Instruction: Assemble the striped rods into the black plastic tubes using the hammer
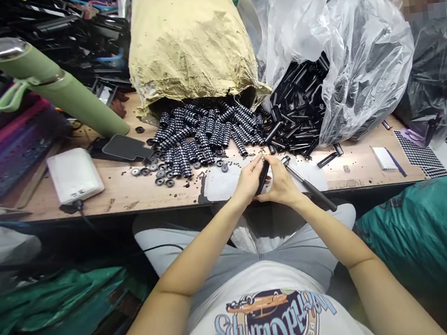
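Over a white sheet (218, 185) at the table's front edge, my left hand (248, 179) and my right hand (282, 182) meet around a small black plastic part (263, 178). Both hands have their fingers closed on it, and they hide much of it. Just right of my right hand lies a hammer (310, 185) with a metal shaft and a dark grip, its end jutting past the table edge. Beyond my hands is a heap of ridged black cylinders (203, 132). Small round black caps (162, 174) are scattered to the left.
A yellow sack (192, 36) spills the cylinders. Beside it, a clear plastic bag (365, 65) holds black tubes (301, 105). At the left are a green bottle (65, 94) and a white power bank (75, 176) with a cable. A small white box (384, 159) lies right; green sacks (433, 235) flank my legs.
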The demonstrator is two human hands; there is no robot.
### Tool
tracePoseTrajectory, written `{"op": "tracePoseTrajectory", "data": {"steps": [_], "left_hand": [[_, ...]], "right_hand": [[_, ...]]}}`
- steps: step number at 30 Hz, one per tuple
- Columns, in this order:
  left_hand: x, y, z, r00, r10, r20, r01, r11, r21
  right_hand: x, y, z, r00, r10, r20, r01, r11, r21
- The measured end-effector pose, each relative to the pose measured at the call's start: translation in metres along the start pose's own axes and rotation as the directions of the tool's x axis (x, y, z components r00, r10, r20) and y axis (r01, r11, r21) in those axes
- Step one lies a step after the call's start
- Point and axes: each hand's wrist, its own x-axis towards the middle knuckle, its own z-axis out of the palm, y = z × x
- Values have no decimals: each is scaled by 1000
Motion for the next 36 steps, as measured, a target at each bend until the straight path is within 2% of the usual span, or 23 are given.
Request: {"op": "tracePoseTrajectory", "data": {"steps": [1,3,5,8,10,12,13,15,18,20,23,24,28,30,32,34,36], "left_hand": [[-2,-7,1,992,126,-21,-120,977,178],[-4,-21,3,947,320,32,-290,808,512],[-5,-33,2,915,372,157,-367,605,706],[0,-45,-6,859,363,361,-492,392,777],[3,-48,-14,808,366,462,-572,299,764],[4,-47,-19,781,374,500,-602,238,762],[4,-46,-21,778,380,501,-601,218,769],[4,-44,-23,780,389,489,-590,198,783],[4,-41,-24,784,394,480,-581,192,791],[4,-41,-24,786,390,479,-577,185,796],[1,-42,-17,802,367,472,-556,166,815],[-2,-43,-13,805,360,471,-550,155,821],[-15,-46,7,800,333,499,-556,102,825],[-18,-47,13,808,302,506,-554,95,827],[-17,-47,14,810,276,518,-560,99,823],[-12,-44,13,808,264,527,-571,124,812],[-7,-38,13,838,244,489,-534,181,826]], "right_hand": [[-1,3,6,1000,18,-22,-18,999,-32],[-5,9,15,997,58,-46,-62,994,-91],[-13,14,16,994,104,-23,-106,983,-151],[-33,27,-2,972,230,-42,-232,925,-302],[-48,37,-23,919,375,-122,-388,809,-440],[-62,42,-42,853,503,-141,-495,692,-526],[-67,42,-50,826,550,-122,-524,669,-528],[-73,36,-58,804,589,-75,-557,704,-440],[-74,19,-56,830,547,-105,-555,794,-248],[-71,10,-49,834,545,-88,-547,794,-265],[-62,0,-47,786,615,56,-551,740,-385],[-59,-5,-48,782,619,69,-552,740,-384],[-47,-31,-51,867,495,-64,-499,857,-131],[-43,-40,-43,897,441,-33,-442,896,-40],[-40,-41,-30,891,441,112,-431,896,-103],[-38,-36,-20,852,465,240,-406,877,-255],[-37,-27,-20,845,473,250,-371,855,-362]]}}
